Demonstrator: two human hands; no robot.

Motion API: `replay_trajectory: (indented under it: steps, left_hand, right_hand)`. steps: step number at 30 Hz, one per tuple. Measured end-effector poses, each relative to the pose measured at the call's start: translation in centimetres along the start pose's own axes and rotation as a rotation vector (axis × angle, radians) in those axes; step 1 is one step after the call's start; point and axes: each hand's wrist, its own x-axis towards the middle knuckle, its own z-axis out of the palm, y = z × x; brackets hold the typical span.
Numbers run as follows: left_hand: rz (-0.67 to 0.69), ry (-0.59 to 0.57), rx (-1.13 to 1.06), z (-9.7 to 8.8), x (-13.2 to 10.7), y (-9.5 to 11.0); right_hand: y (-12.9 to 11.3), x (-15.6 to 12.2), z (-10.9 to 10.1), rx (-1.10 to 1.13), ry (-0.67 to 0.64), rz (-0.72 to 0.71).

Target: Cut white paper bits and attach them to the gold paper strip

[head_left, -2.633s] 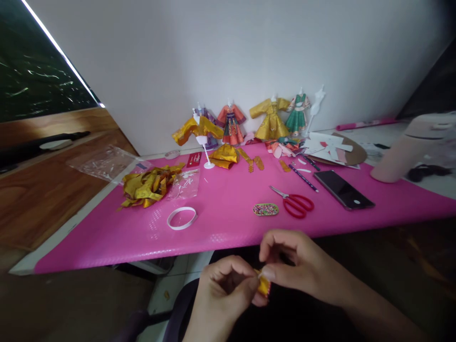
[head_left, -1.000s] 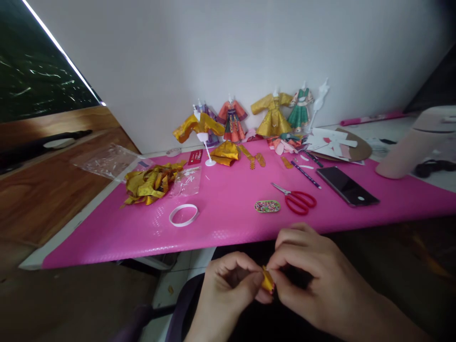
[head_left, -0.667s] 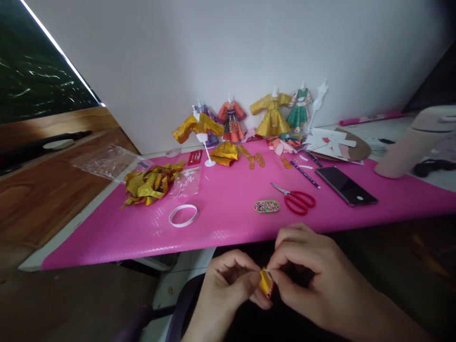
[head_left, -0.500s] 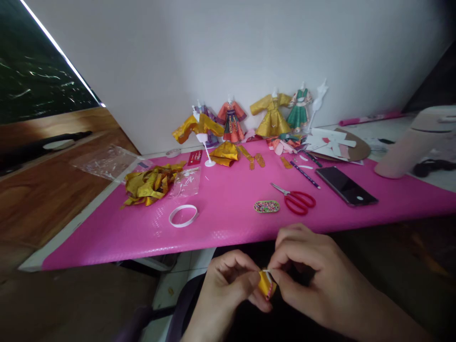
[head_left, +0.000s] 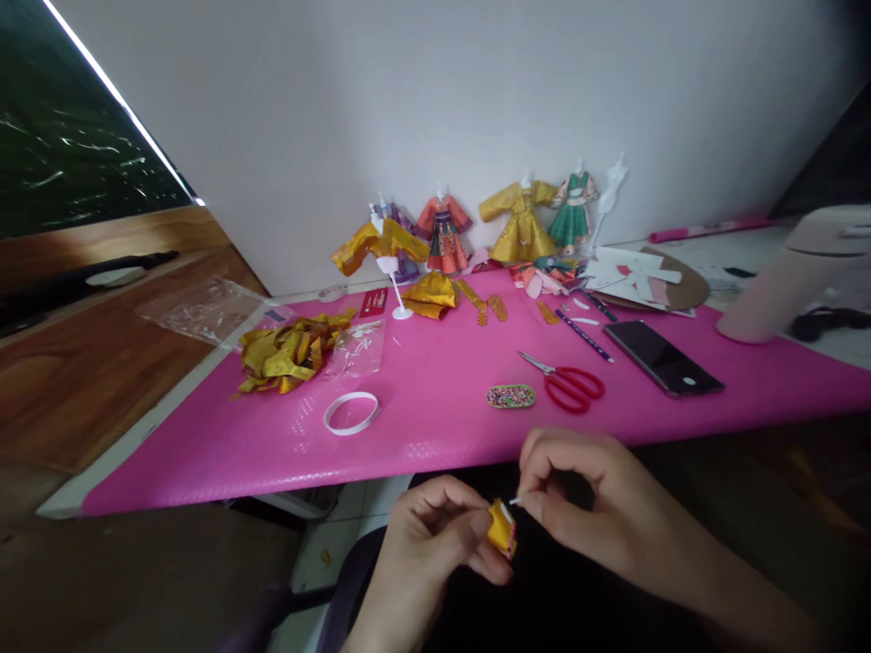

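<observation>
My left hand (head_left: 442,535) pinches a small folded yellow piece (head_left: 501,531) with a white strip and a reddish dotted edge. It is held in front of the table edge, over my lap. Just to its right, my right hand (head_left: 585,508) is closed, thumb against forefinger, on a tiny white strip (head_left: 515,501) whose tip pokes out toward the yellow piece. A narrow gap separates the strip from the piece. On the pink table mat beyond lie red-handled scissors (head_left: 572,388) and an oval tin with a speckled lid (head_left: 511,396).
A white tape ring (head_left: 352,414) and a heap of gold scraps (head_left: 292,352) lie on the left. Small dressed mannequins (head_left: 442,227) line the wall. Toward the right are a pencil (head_left: 583,336), a phone (head_left: 663,358), white paper cut-outs (head_left: 626,272) and a pale bottle (head_left: 772,281).
My right hand has drawn slightly away from the yellow piece, with the white strip between its fingertips. My left hand has tilted the piece and shifted a little left.
</observation>
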Motion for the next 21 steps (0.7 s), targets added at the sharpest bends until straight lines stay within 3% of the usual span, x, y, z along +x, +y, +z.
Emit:
replay_trajectory:
  steps: [8,17,21]
  left_hand:
    - [0.036,0.084,0.061,-0.5,0.3,-0.1]
    - [0.032,0.051,0.037,-0.8,0.8,-0.2]
    - [0.022,0.068,0.169,-1.0,1.3,0.1]
  right_hand:
    - [0.4,0.0,0.2,0.134,-0.164,0.1]
    - [1.0,0.1,1.7,0.064,-0.031,0.016]
    - [1.3,0.5,1.7,0.054,-0.018,-0.032]
